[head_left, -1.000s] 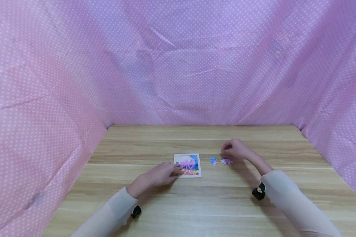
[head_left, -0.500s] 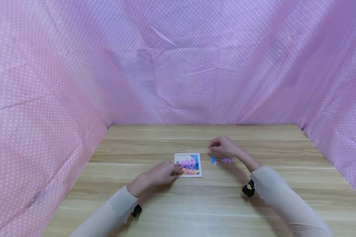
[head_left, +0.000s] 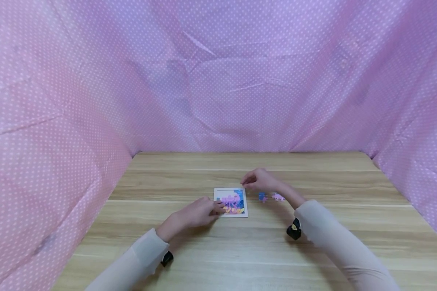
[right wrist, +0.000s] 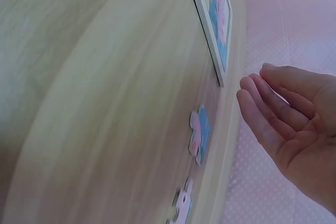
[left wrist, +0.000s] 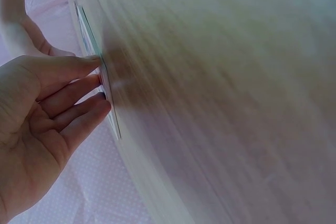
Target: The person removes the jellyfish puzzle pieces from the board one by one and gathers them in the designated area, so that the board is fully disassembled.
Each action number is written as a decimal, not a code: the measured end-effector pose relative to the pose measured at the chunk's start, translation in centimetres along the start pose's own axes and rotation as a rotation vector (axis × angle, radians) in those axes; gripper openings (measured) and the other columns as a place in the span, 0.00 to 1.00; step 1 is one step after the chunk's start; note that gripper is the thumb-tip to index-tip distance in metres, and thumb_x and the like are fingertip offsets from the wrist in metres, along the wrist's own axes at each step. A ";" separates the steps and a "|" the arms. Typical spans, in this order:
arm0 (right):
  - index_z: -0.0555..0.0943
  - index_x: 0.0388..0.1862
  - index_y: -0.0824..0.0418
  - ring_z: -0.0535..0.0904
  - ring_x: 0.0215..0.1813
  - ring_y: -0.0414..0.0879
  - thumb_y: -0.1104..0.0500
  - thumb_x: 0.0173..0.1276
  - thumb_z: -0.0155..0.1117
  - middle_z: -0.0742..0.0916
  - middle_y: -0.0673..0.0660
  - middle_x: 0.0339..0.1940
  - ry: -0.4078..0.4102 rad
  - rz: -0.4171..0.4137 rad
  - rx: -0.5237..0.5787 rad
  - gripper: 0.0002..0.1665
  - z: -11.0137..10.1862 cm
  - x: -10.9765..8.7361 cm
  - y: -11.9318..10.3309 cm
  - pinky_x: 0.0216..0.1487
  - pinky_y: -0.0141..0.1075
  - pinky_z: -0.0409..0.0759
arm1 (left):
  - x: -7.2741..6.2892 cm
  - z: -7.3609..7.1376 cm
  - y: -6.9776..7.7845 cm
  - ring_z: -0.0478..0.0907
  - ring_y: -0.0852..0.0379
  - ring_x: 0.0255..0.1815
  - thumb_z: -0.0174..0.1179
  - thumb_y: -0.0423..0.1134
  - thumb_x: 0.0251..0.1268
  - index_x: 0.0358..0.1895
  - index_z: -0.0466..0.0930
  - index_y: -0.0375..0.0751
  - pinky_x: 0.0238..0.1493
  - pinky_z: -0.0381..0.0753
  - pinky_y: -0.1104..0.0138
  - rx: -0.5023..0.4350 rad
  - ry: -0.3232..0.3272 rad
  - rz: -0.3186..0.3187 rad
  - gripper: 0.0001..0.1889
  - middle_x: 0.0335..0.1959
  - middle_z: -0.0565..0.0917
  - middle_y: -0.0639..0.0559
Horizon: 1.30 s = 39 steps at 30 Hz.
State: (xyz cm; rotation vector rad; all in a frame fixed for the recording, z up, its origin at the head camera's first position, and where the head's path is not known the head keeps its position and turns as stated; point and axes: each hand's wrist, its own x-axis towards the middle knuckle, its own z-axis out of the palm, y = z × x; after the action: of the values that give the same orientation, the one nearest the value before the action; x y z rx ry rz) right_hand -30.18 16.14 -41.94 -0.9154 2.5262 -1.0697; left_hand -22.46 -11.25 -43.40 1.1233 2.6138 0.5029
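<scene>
One jigsaw tray (head_left: 234,215) lies flat on the wooden table (head_left: 218,250), a little in front of the person. The picture inside it shows a pink figure, with yellow at the bottom and blue at the right; its upper left part is white.

Two hands are at work. The left hand (head_left: 200,212) is at the lower left of the tray: its fingers are rather straight and rest on it with their tips, not clamped. The right hand (head_left: 262,180) is in the air near the upper right corner. Its thumb and fingertips are almost together; whether they pinch something small, I cannot tell.

To the right of the tray are two loose pieces: one blue-and-pink piece (head_left: 262,197), and beside it, apart, one mostly pink piece (head_left: 278,197).

There are two pale sleeves (head_left: 143,256), two black wrist devices (head_left: 293,229), and pink dotted cloth (head_left: 218,101) around the table.
</scene>
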 end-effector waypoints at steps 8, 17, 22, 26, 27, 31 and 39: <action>0.85 0.48 0.71 0.85 0.51 0.53 0.70 0.71 0.63 0.89 0.63 0.46 -0.060 -0.048 -0.037 0.10 0.7 0.8 -0.9 0.54 0.42 0.83 | 0.0 0.1 -0.1 0.72 0.54 0.68 0.60 0.32 0.73 0.57 0.85 0.40 0.60 0.78 0.66 -0.002 0.014 0.012 0.14 0.61 0.80 0.48; 0.84 0.48 0.74 0.85 0.49 0.53 0.74 0.67 0.64 0.89 0.63 0.45 -0.101 -0.081 -0.053 0.11 1.2 1.7 -0.9 0.53 0.38 0.83 | 0.0 0.1 -0.2 0.73 0.53 0.67 0.61 0.31 0.72 0.56 0.85 0.39 0.60 0.78 0.64 -0.008 0.030 0.034 0.13 0.59 0.81 0.48; 0.84 0.48 0.73 0.85 0.48 0.52 0.74 0.66 0.66 0.89 0.63 0.45 -0.133 -0.071 -0.055 0.12 1.4 1.9 -0.6 0.53 0.37 0.83 | 0.0 0.3 -0.3 0.74 0.54 0.66 0.60 0.31 0.72 0.55 0.86 0.38 0.64 0.74 0.63 0.009 0.037 0.045 0.13 0.57 0.83 0.50; 0.85 0.47 0.73 0.85 0.48 0.52 0.74 0.66 0.66 0.89 0.63 0.44 -0.151 -0.096 -0.078 0.11 1.4 2.0 -0.5 0.53 0.37 0.83 | 0.1 0.4 -0.2 0.74 0.55 0.66 0.60 0.32 0.73 0.55 0.86 0.39 0.66 0.72 0.62 0.014 0.032 0.035 0.12 0.57 0.83 0.51; 0.85 0.47 0.73 0.85 0.47 0.52 0.75 0.66 0.65 0.89 0.63 0.44 -0.154 -0.103 -0.081 0.11 1.4 2.1 -0.5 0.53 0.37 0.83 | 0.1 0.4 -0.2 0.74 0.55 0.67 0.60 0.32 0.73 0.55 0.86 0.39 0.66 0.72 0.62 0.014 0.032 0.034 0.12 0.57 0.83 0.51; 0.84 0.48 0.75 0.85 0.47 0.52 0.75 0.65 0.66 0.89 0.64 0.45 -0.171 -0.115 -0.079 0.12 1.5 2.1 -0.5 0.52 0.36 0.83 | 0.0 0.4 -0.2 0.74 0.54 0.67 0.60 0.32 0.73 0.55 0.86 0.39 0.66 0.72 0.62 0.013 0.033 0.037 0.12 0.57 0.83 0.50; 0.84 0.50 0.74 0.84 0.48 0.53 0.75 0.65 0.65 0.88 0.64 0.46 -0.197 -0.107 -0.106 0.14 1.7 2.3 -0.8 0.53 0.37 0.83 | 0.0 0.4 -0.1 0.75 0.53 0.66 0.61 0.32 0.72 0.55 0.86 0.39 0.66 0.72 0.62 0.026 0.040 0.045 0.12 0.57 0.83 0.50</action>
State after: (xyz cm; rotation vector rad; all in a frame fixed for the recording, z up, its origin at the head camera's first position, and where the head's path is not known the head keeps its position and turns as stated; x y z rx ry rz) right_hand -30.82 13.34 -42.55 -1.1365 2.4133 -0.8353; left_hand -22.39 -11.28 -43.80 1.1950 2.6414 0.5079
